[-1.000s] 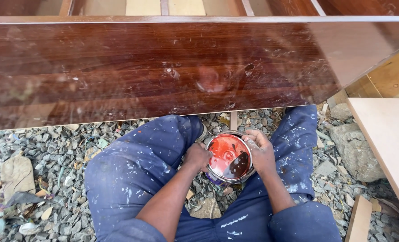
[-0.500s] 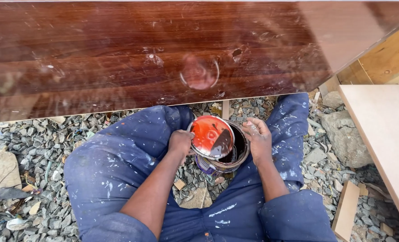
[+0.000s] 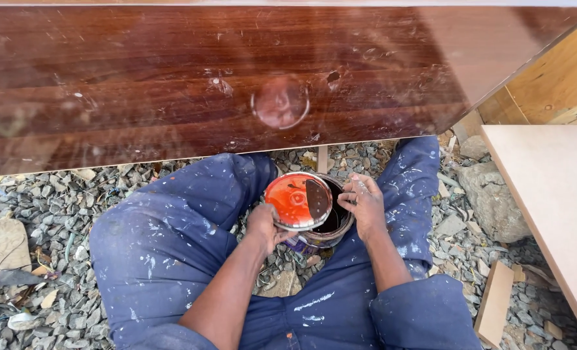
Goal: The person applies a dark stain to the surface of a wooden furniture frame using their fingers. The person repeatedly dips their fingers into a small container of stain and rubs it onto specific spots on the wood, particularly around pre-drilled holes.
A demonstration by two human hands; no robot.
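A round paint tin [image 3: 332, 228] stands on the gravel between my knees. My left hand [image 3: 266, 225] holds its lid [image 3: 297, 200], lifted off and tilted over the tin's left side; the lid's underside is wet orange-red with a dark brown smear. My right hand [image 3: 365, 206] grips the tin's right rim. Dark liquid shows inside the tin. I sit in blue, paint-spattered trousers [image 3: 171, 240].
A glossy dark red-brown varnished wooden panel [image 3: 171, 84] spans the top, close above the tin. A pale board [image 3: 548, 201] lies at the right, with a small wood offcut [image 3: 496, 303] near my right leg. Grey gravel [image 3: 48, 214] and a large stone [image 3: 492, 201] surround me.
The lid has come off the tin: one second ago it sat on top, then my left hand raised it and shifted it leftward. My right hand stays on the rim.
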